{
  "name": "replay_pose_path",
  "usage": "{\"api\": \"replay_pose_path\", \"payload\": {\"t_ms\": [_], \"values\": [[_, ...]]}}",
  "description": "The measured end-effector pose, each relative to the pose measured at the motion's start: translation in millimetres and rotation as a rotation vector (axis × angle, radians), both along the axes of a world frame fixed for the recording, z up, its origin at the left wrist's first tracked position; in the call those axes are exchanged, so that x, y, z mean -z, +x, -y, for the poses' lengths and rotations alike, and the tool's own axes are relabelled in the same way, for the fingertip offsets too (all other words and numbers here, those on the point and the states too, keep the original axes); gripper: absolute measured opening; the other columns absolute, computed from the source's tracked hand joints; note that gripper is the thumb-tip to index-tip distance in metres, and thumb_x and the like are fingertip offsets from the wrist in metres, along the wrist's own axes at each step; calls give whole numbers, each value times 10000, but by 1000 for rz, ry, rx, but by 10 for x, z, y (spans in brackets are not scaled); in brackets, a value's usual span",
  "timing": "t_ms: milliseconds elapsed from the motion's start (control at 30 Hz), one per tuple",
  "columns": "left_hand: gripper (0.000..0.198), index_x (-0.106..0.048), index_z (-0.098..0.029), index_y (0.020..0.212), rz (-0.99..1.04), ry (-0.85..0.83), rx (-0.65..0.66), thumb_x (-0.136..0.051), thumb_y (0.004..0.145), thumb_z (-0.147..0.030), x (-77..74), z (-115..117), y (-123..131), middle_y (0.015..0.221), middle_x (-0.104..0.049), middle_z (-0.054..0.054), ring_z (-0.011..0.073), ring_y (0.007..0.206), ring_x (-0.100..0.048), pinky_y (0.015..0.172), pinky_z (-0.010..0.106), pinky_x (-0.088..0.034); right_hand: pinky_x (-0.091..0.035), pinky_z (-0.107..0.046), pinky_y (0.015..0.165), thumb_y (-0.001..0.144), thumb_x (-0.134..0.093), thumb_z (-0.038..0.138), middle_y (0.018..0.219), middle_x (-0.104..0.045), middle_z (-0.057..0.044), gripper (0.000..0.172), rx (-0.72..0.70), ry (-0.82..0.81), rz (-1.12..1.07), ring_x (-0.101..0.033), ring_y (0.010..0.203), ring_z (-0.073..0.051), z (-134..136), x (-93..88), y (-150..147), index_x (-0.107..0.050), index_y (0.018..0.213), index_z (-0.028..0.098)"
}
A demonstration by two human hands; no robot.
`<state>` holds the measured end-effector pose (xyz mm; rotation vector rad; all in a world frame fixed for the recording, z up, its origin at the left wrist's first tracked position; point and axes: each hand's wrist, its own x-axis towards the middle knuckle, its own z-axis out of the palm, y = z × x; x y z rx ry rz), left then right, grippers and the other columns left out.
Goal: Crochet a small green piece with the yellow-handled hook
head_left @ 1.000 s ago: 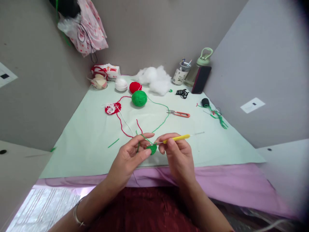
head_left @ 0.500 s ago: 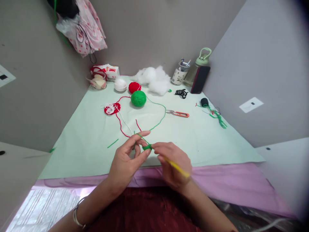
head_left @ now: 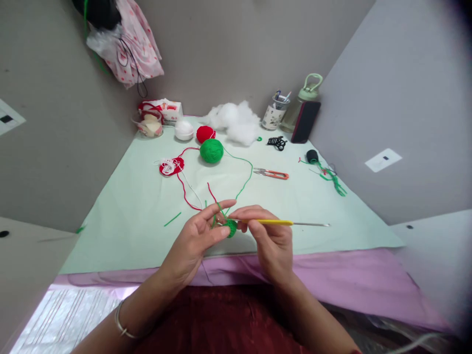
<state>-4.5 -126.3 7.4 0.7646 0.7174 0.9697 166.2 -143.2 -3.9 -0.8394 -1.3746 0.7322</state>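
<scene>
My left hand (head_left: 195,241) pinches a small green crocheted piece (head_left: 231,228) between thumb and fingers, with green yarn running over its raised index finger. In my right hand (head_left: 271,241) is a crochet hook (head_left: 275,222) with a yellow handle, lying nearly level. One metal end of it points right; the other end meets the green piece, where the exact tip is hard to make out. Green yarn (head_left: 246,183) loops back over the table to a green ball (head_left: 211,151). A red yarn end (head_left: 211,191) shows just beyond my left hand.
Orange-handled snips (head_left: 273,174) lie right of the yarn. Behind are a red ball (head_left: 205,133), white stuffing (head_left: 236,120), a pen cup (head_left: 275,114), a bottle (head_left: 310,92) and a phone (head_left: 306,122). A red-and-white yarn piece (head_left: 171,166) lies left, green scraps (head_left: 335,184) right.
The hook has swung from slanting down over my right hand to nearly level. The green piece has turned to show more of its face, and my left hand has shifted slightly right.
</scene>
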Motion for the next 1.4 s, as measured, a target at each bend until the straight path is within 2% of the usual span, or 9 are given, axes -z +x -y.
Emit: {"api": "replay_pose_path", "payload": {"t_ms": [100, 267, 400, 500, 600, 767, 1000, 1167, 1400], "values": [[466, -802, -290, 1280, -57, 52, -54, -906, 826, -305, 37, 22, 39, 968, -691, 6, 168, 993, -623, 960, 275, -470, -614, -328, 681, 1065, -599, 229, 968, -803, -53, 206, 75, 51, 146, -728, 793, -177, 24, 12, -21, -798, 1107, 262], [478, -821, -245, 1238, 39, -85, -39, -935, 780, -323, 35, 24, 62, 878, -680, -9, 97, 745, -567, 835, 235, -496, -656, -383, 781, 1009, -660, 132, 1161, -801, -95, 366, 258, 390, 597, -765, 1007, -240, 107, 80, -1, -752, 1315, 311], [395, -855, -184, 1157, 119, -223, 51, -907, 782, -294, -17, -22, 24, 675, -532, -82, 19, 497, -235, 837, 254, -528, -626, -366, 718, 1038, -603, 140, 1020, -802, -68, 294, 238, 256, 298, -742, 890, -216, 87, 79, 22, -776, 1220, 292], [373, -858, -214, 1145, 74, -152, -29, -898, 777, -253, -24, -26, 19, 780, -620, -42, 48, 589, -428, 874, 249, -505, -564, -325, 631, 1057, -602, 217, 918, -780, -42, 209, 112, 42, 6, -668, 727, -169, 41, 52, 12, -804, 1062, 273], [386, -846, -256, 1161, -33, -8, -49, -911, 781, -270, 4, 9, 37, 948, -714, 17, 159, 908, -616, 905, 265, -475, -544, -319, 622, 1041, -654, 322, 931, -790, -52, 179, -4, -47, -52, -651, 709, -166, -2, 55, 2, -821, 1017, 262], [331, -827, -290, 1210, -139, 59, -8, -830, 892, -381, 65, 42, 5, 1000, -702, 31, 203, 982, -596, 890, 293, -439, -528, -288, 618, 1025, -683, 365, 874, -785, -39, 187, -28, -179, -164, -645, 677, -146, -54, 79, 34, -820, 989, 243], [301, -839, -307, 1146, -175, 98, -57, -876, 850, -353, 85, 26, -46, 983, -649, 12, 163, 917, -537, 849, 261, -421, -527, -263, 610, 1058, -637, 352, 902, -797, -37, 210, -157, -239, -323, -667, 626, -115, -63, 33, 32, -764, 955, 221], [277, -825, -310, 1149, -264, 183, -91, -844, 873, -299, 114, 43, -65, 959, -627, -3, 135, 820, -514, 796, 252, -426, -568, -288, 666, 1097, -548, 259, 954, -793, -35, 213, -80, -135, -91, -707, 684, -132, 28, 10, 42, -753, 1042, 246], [320, -803, -306, 1166, -399, 274, -195, -808, 869, -186, 74, 100, -1, 897, -632, -32, 104, 693, -473, 764, 247, -442, -634, -342, 792, 1040, -540, 100, 998, -810, -100, 240, 144, 339, 513, -776, 960, -223, 84, 52, 16, -710, 1167, 212]]}}
